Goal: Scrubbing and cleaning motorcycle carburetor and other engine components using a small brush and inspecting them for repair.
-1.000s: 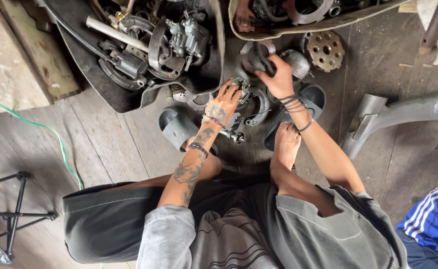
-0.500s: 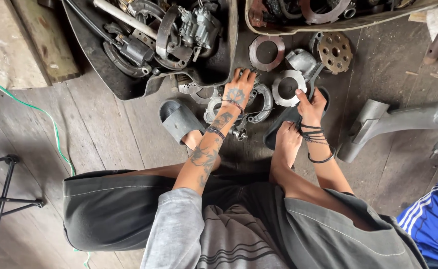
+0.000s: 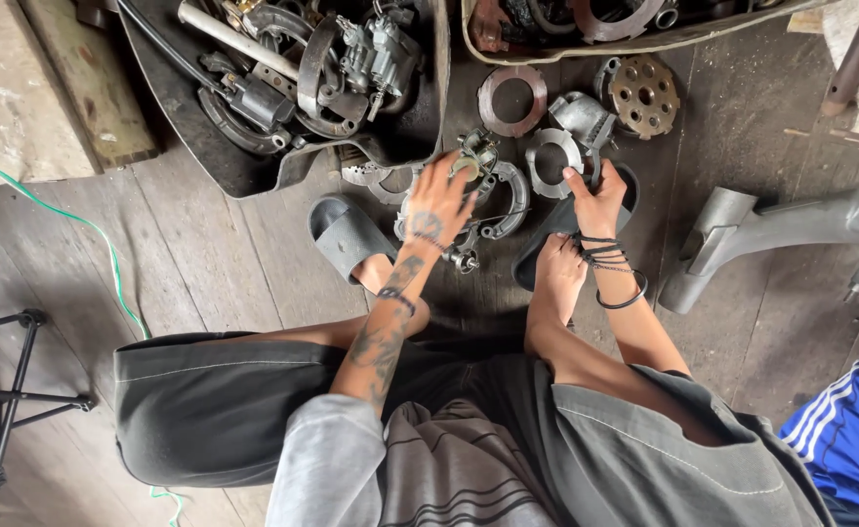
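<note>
Parts crowd both hands: left hand (image 3: 436, 203) spread on brake shoes (image 3: 504, 200), right hand (image 3: 597, 200) pinching ring (image 3: 552, 162).

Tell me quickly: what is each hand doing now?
Left hand: open, fingers spread on the curved metal parts.
Right hand: resting on the dark sandal; grip cannot be told.

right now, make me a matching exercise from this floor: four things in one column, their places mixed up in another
Things:
1. rust-brown ring
2. drilled round plate
3. grey slide sandal
4. grey metal ring

Places:
A. far right of the loose parts
B. beside the left hand, on its left
C. just beyond the right hand
D. between the two trays

Pairs: 1-D, 2-A, 3-B, 4-C
</note>
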